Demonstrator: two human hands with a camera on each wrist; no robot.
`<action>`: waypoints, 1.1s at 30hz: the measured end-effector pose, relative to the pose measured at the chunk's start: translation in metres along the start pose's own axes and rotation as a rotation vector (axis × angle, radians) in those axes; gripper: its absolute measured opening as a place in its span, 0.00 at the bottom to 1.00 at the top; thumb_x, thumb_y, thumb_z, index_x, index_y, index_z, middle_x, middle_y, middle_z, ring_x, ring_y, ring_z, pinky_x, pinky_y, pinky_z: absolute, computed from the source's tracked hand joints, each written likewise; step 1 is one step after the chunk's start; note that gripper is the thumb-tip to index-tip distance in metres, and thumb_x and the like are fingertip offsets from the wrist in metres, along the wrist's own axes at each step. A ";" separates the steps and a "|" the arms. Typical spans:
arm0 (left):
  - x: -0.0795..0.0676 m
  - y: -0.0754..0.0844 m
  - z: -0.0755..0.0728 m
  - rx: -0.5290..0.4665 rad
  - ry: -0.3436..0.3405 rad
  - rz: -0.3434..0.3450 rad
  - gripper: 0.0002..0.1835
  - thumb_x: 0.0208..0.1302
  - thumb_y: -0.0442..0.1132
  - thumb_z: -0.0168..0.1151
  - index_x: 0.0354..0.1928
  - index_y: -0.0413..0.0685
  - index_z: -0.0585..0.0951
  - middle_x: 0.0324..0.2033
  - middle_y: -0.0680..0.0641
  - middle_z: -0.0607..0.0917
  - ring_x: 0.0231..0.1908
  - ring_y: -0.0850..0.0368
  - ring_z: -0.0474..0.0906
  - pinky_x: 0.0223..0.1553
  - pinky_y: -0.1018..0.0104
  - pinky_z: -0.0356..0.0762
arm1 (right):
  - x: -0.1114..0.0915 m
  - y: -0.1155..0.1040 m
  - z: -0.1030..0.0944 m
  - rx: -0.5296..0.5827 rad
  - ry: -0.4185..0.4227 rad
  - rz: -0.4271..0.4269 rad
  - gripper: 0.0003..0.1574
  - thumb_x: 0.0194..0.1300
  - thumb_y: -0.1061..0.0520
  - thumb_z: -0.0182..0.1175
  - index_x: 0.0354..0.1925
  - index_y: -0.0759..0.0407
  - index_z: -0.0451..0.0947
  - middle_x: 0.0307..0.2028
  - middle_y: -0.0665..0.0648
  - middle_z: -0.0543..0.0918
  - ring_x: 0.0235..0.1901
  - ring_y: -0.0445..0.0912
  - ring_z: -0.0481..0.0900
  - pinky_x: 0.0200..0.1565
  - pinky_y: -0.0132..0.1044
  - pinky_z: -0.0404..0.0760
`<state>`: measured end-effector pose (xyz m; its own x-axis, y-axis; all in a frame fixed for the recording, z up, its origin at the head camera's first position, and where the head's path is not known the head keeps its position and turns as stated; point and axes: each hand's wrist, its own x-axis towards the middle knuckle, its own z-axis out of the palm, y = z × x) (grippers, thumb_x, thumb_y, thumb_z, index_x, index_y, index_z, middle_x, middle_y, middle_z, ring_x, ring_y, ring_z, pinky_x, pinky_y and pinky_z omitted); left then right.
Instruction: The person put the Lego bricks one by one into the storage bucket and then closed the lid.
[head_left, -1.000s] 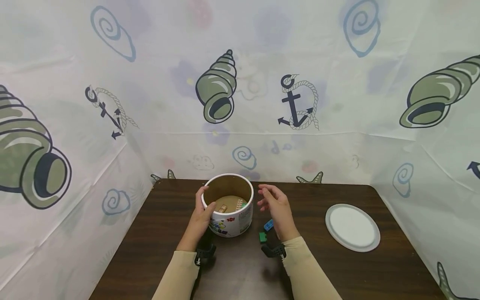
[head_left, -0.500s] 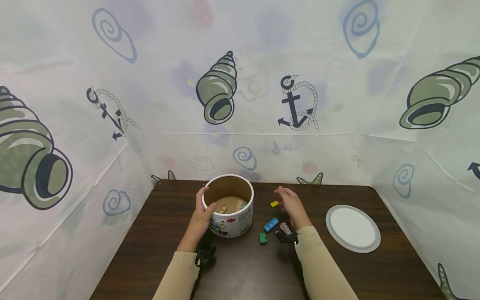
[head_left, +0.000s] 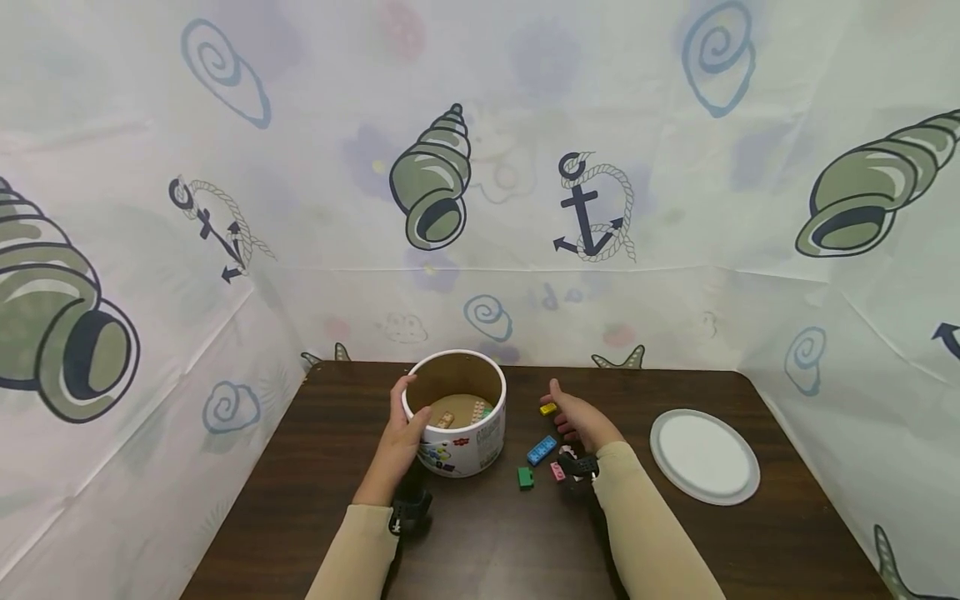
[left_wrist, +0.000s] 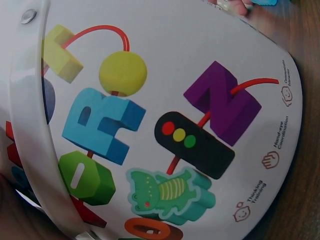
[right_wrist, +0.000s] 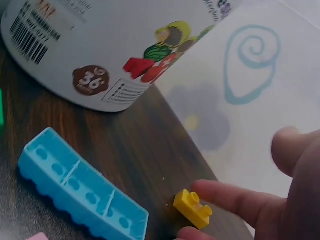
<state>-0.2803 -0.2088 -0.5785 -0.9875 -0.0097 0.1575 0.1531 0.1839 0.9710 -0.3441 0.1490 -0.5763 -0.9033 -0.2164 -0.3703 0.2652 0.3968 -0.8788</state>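
Observation:
My left hand (head_left: 405,427) grips the near left rim of a round white tub (head_left: 468,450), its thumb over the edge. Light pink and green toy bricks (head_left: 478,409) lie inside. In the left wrist view, the printed wall of the tub (left_wrist: 150,115) fills most of the picture. My right hand (head_left: 588,423) reaches low over the table with thumb raised and apart. In the right wrist view, a fingertip touches or nearly touches a small yellow brick (right_wrist: 193,208). A long blue brick (right_wrist: 85,185) lies nearby on its side.
A green brick (head_left: 525,477) and a pink brick (head_left: 557,472) lie on the brown table (head_left: 300,500), near my right wrist. Another pale pink piece is partly hidden there. A round white lid (head_left: 705,457) lies at the right. A printed cloth (head_left: 517,317) stands behind the table.
My right hand has moved right, away from the tub's side, and its fingers have come down by the yellow brick. My left hand and the tub have stayed in place.

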 end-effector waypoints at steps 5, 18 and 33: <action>0.002 0.000 -0.002 -0.017 0.001 0.012 0.37 0.81 0.44 0.56 0.83 0.63 0.52 0.82 0.33 0.58 0.76 0.26 0.62 0.76 0.27 0.55 | 0.002 -0.002 -0.001 -0.047 -0.023 0.017 0.51 0.82 0.23 0.39 0.74 0.59 0.76 0.67 0.70 0.76 0.64 0.63 0.76 0.63 0.57 0.77; 0.001 -0.001 -0.003 -0.027 -0.013 -0.005 0.38 0.81 0.48 0.57 0.83 0.64 0.50 0.81 0.33 0.57 0.76 0.29 0.63 0.77 0.29 0.56 | -0.001 0.002 -0.004 -0.075 -0.014 0.018 0.36 0.82 0.36 0.56 0.72 0.59 0.74 0.59 0.66 0.80 0.54 0.60 0.78 0.52 0.52 0.76; 0.001 0.000 0.000 -0.008 -0.012 -0.027 0.38 0.81 0.51 0.58 0.83 0.66 0.50 0.82 0.32 0.57 0.75 0.31 0.64 0.77 0.28 0.57 | 0.002 0.017 -0.019 0.030 -0.060 -0.084 0.25 0.85 0.49 0.54 0.65 0.67 0.77 0.51 0.65 0.83 0.43 0.54 0.81 0.43 0.41 0.75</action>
<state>-0.2812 -0.2091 -0.5785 -0.9917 -0.0029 0.1287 0.1262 0.1755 0.9764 -0.3473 0.1722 -0.5862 -0.9014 -0.3012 -0.3112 0.1998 0.3481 -0.9159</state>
